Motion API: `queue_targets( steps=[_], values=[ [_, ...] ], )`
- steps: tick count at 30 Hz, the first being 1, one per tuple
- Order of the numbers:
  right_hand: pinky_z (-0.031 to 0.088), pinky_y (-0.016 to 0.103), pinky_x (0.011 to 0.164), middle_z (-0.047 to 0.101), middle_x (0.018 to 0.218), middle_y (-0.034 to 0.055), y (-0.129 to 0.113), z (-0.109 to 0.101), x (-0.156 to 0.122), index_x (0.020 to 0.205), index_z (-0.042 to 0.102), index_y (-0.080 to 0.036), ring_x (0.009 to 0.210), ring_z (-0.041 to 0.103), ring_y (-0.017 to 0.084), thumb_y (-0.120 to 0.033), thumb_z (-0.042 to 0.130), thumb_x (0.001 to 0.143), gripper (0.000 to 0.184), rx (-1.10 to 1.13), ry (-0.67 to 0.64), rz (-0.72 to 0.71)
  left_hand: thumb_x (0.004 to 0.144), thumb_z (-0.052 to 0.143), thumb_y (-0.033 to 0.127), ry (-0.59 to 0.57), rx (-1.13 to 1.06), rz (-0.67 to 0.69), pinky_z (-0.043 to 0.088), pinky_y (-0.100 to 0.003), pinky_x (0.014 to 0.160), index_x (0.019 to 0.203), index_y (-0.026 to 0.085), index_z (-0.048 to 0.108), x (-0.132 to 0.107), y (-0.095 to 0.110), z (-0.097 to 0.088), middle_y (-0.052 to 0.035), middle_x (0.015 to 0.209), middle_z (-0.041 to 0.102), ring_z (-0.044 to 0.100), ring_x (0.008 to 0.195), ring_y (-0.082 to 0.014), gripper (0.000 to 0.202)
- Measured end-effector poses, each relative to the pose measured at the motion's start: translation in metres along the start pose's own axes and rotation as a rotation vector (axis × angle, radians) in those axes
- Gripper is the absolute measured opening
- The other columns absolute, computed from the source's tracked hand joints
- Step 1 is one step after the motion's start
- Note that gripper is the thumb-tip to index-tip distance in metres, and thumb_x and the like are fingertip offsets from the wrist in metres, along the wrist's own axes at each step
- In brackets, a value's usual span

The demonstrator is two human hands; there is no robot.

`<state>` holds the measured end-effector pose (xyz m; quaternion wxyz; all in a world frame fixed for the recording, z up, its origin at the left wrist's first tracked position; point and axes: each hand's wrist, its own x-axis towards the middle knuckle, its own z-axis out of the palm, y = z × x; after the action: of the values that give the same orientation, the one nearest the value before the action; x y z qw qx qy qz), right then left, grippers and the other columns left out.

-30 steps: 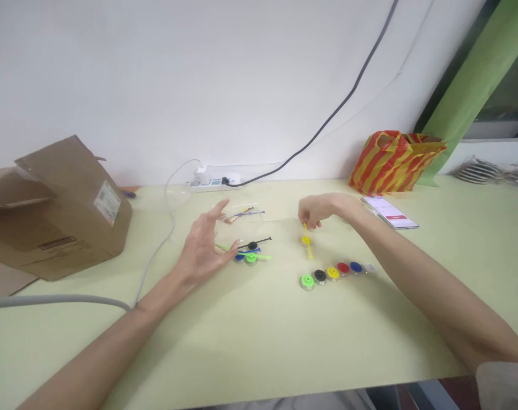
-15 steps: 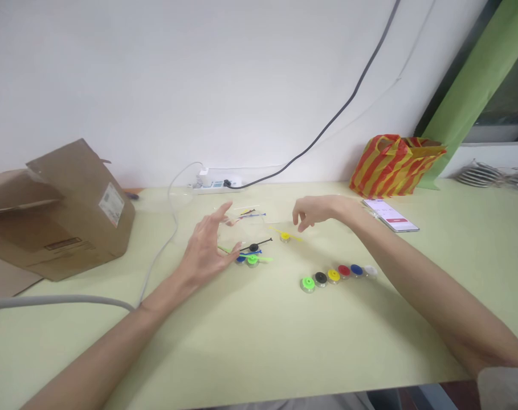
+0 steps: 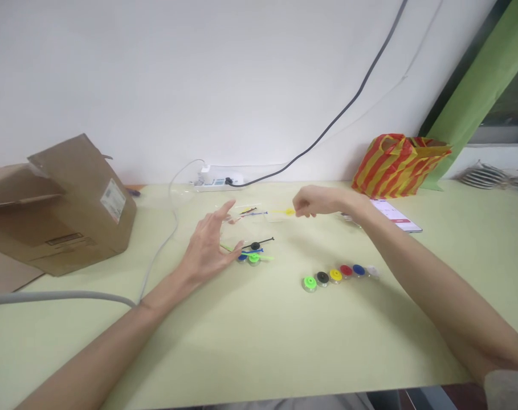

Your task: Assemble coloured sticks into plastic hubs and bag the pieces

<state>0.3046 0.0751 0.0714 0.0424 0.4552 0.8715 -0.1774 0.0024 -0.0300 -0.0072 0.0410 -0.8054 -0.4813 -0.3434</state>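
Note:
My right hand pinches a small yellow piece with a thin stem, held just above the pale green table. My left hand hovers with fingers spread, its fingertips beside a small heap of black, blue and green stemmed pieces. Farther back lie more thin coloured pieces on a clear plastic bag. A row of round caps, green, black, yellow, red, blue and white, sits right of centre on the table.
An open cardboard box stands at the left. A power strip with cables lies by the wall. A phone and a red-and-yellow striped bag are at the back right. A grey cable crosses the left side.
My right hand set the yellow stemmed piece down, then picked it up again and carried it back and to the left. My left hand has barely moved.

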Motion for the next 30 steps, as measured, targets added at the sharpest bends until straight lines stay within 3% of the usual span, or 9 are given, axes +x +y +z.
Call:
queue_targets(
  steps=[5, 9, 14, 19, 24, 30],
  values=[
    [0.038, 0.027, 0.062, 0.064, 0.076, 0.0027, -0.018, -0.024, -0.032, 0.091, 0.07, -0.018, 0.067, 0.051, 0.013, -0.026, 0.055, 0.094, 0.018, 0.056, 0.382, -0.136, 0.083, 0.07, 0.032, 0.012, 0.014, -0.005, 0.049, -0.042, 0.093, 0.156, 0.028, 0.023, 0.0, 0.001, 0.0, -0.0068, 0.12, 0.061, 0.058, 0.11, -0.0264, 0.087],
    [0.038, 0.029, 0.065, 0.062, 0.073, 0.0024, -0.036, -0.026, -0.044, 0.093, 0.073, -0.017, 0.068, 0.052, 0.014, -0.038, 0.058, 0.097, 0.026, 0.155, 0.528, -0.256, 0.083, 0.069, 0.033, 0.008, 0.008, -0.017, 0.049, -0.043, 0.093, 0.156, 0.027, 0.022, 0.0, 0.003, 0.0, -0.0067, 0.119, 0.061, 0.058, 0.11, -0.0273, 0.087],
    [0.04, 0.028, 0.067, 0.069, 0.079, 0.0037, -0.056, -0.017, -0.039, 0.093, 0.076, -0.016, 0.071, 0.058, 0.014, -0.034, 0.063, 0.094, 0.022, 0.179, 0.544, -0.427, 0.083, 0.071, 0.035, -0.006, 0.0, -0.011, 0.049, -0.043, 0.093, 0.157, 0.027, 0.021, 0.0, 0.006, -0.002, -0.0075, 0.121, 0.06, 0.057, 0.111, -0.0278, 0.09],
    [0.034, 0.027, 0.064, 0.07, 0.077, 0.0031, -0.084, 0.002, -0.029, 0.084, 0.075, -0.016, 0.066, 0.054, 0.012, -0.017, 0.064, 0.092, 0.013, -0.097, 0.56, -0.53, 0.085, 0.07, 0.036, -0.005, -0.001, 0.044, 0.047, -0.046, 0.097, 0.158, 0.03, 0.02, -0.001, 0.01, -0.003, -0.0083, 0.125, 0.059, 0.057, 0.11, -0.0271, 0.088],
    [0.022, 0.029, 0.057, 0.067, 0.078, 0.0046, -0.106, 0.022, -0.024, 0.084, 0.07, -0.015, 0.064, 0.05, 0.012, -0.009, 0.05, 0.097, 0.024, -0.422, 0.606, -0.556, 0.085, 0.071, 0.038, 0.043, -0.048, 0.106, 0.046, -0.049, 0.101, 0.16, 0.034, 0.011, -0.002, 0.01, -0.001, -0.0111, 0.135, 0.056, 0.056, 0.119, -0.0299, 0.096],
    [0.018, 0.031, 0.054, 0.067, 0.083, 0.006, -0.114, 0.033, -0.024, 0.097, 0.067, -0.012, 0.066, 0.053, 0.014, 0.004, 0.046, 0.088, 0.028, -0.601, 0.556, -0.526, 0.083, 0.075, 0.042, 0.055, -0.111, 0.103, 0.051, -0.046, 0.094, 0.16, 0.034, 0.012, -0.004, 0.011, 0.002, -0.0122, 0.136, 0.055, 0.061, 0.113, -0.0286, 0.099]
  ],
)
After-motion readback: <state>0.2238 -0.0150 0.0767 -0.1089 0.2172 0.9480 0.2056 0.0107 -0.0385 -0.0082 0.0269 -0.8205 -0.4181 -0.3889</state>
